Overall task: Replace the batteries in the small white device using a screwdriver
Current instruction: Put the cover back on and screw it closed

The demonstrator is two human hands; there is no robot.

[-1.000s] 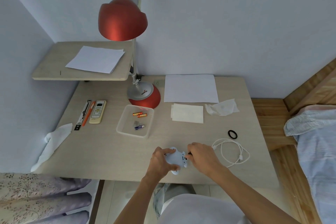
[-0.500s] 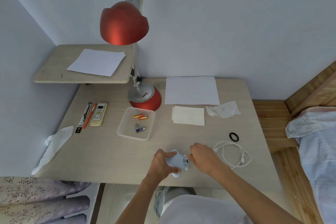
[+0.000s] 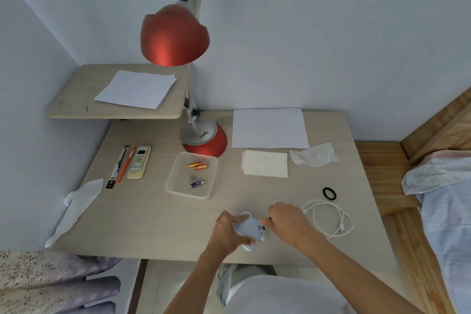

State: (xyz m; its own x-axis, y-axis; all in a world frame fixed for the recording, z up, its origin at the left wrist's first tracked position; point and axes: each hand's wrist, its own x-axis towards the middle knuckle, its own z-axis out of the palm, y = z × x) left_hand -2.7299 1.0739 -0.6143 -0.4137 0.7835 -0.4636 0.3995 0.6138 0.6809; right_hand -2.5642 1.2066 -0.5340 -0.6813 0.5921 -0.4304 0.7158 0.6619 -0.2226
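The small white device (image 3: 248,226) sits near the desk's front edge, gripped in my left hand (image 3: 226,233) by its left side. My right hand (image 3: 288,222) is pinched at the device's right end, where a dark and red opening shows. A small dark tip, apparently the screwdriver (image 3: 269,218), pokes out between its fingers. A clear plastic tray (image 3: 175,190) further back holds two orange batteries (image 3: 198,166) and a blue battery (image 3: 197,183).
A red desk lamp (image 3: 204,137) stands behind the tray. A remote (image 3: 139,162), an orange pen-like tool (image 3: 125,166) and a black strip lie at the left. A white cable (image 3: 328,219) and black ring (image 3: 329,193) lie right of my hands. Paper (image 3: 269,127) and tissues (image 3: 314,155) are at the back.
Both hands stay on the device at the same spot. The device has tilted slightly in my left hand, and my right hand's fingers have shifted a little at its right end.
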